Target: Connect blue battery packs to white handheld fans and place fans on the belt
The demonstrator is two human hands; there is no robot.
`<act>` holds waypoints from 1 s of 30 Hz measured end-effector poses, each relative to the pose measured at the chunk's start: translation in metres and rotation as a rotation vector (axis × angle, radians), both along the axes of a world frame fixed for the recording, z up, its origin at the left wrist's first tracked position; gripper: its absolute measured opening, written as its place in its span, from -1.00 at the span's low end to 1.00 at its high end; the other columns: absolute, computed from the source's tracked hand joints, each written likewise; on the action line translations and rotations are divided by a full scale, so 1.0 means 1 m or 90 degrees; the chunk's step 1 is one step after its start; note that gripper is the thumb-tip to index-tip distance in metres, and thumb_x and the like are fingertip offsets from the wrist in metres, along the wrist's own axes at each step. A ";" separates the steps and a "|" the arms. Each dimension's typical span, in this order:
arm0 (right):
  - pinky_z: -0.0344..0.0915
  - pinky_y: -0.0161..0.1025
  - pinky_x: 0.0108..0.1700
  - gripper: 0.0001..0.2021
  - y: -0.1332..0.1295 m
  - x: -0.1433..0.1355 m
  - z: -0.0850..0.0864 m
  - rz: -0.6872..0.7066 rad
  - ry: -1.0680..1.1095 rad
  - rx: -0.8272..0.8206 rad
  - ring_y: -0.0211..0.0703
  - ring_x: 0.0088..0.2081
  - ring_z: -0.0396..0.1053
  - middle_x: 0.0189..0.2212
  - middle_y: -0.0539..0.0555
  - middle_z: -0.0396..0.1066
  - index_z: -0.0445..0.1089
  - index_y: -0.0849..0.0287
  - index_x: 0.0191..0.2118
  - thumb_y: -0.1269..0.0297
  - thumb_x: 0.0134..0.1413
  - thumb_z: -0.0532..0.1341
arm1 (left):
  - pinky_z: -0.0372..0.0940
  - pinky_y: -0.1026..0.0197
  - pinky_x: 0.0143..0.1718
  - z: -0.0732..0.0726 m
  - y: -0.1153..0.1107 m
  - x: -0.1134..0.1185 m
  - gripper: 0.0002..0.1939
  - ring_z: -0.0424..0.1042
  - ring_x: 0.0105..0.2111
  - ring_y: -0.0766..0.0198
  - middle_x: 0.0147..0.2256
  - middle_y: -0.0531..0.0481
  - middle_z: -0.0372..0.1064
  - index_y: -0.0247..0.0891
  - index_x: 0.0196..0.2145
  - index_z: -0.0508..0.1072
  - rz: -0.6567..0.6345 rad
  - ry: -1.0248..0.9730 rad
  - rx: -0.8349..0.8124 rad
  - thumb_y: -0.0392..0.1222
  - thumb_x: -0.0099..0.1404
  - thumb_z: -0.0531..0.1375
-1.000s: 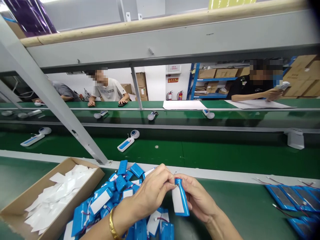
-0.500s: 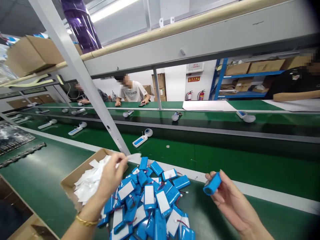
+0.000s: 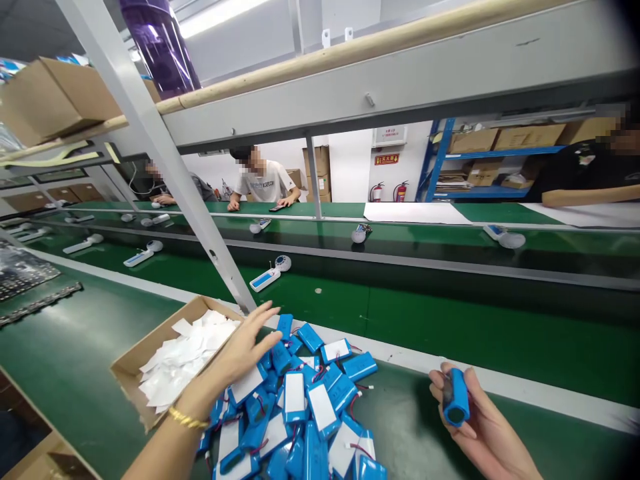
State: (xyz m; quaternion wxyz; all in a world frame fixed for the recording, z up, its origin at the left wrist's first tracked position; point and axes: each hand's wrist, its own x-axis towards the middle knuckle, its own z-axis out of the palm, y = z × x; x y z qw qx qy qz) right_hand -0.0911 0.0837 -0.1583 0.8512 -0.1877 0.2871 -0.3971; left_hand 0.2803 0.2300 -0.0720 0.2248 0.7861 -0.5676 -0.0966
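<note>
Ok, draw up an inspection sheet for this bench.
Surface: green worktop, shiny at left.
Work items: loose pile of blue packs; white slips in an open cardboard box.
Clutter: packs overlap at many angles; dark strip lies far left.
Hands: left hand spread by the pile, nothing seen in it; right hand holds one blue pack.
Cables: thin leads with white connectors among the packs.
Surroundings: white devices beyond the pale rail; people opposite; fire extinguishers by the wall.
</note>
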 end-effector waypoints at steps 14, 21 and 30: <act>0.31 -0.26 -0.29 -0.70 -0.018 0.050 0.006 0.026 0.005 -0.148 -0.21 -0.36 0.33 -0.37 0.03 0.40 0.43 0.15 -0.24 0.03 0.02 0.29 | -0.12 -0.20 0.23 -0.021 -0.064 -0.016 -0.28 -0.08 0.25 -0.14 0.27 -0.08 -0.08 0.00 0.19 0.20 -0.237 0.066 0.258 0.33 0.15 0.11; 0.25 -0.25 -0.27 -0.70 -0.037 0.098 0.011 0.057 0.035 -0.235 -0.18 -0.33 0.33 -0.41 0.02 0.39 0.43 0.18 -0.26 0.06 -0.02 0.33 | -0.18 -0.34 0.18 -0.019 -0.077 -0.056 -0.31 -0.15 0.27 -0.17 0.29 -0.04 -0.12 0.14 0.18 0.16 -0.391 0.019 0.279 0.31 0.13 0.14; 0.22 -0.30 -0.33 -0.71 -0.038 0.085 0.007 0.164 0.091 -0.239 -0.29 -0.45 0.28 -0.47 -0.03 0.35 0.40 0.23 -0.32 0.11 -0.05 0.36 | -0.19 -0.24 0.24 -0.011 -0.078 -0.070 -0.33 -0.22 0.30 -0.11 0.31 -0.04 -0.18 0.08 0.22 0.11 -0.450 0.078 0.293 0.16 0.19 0.17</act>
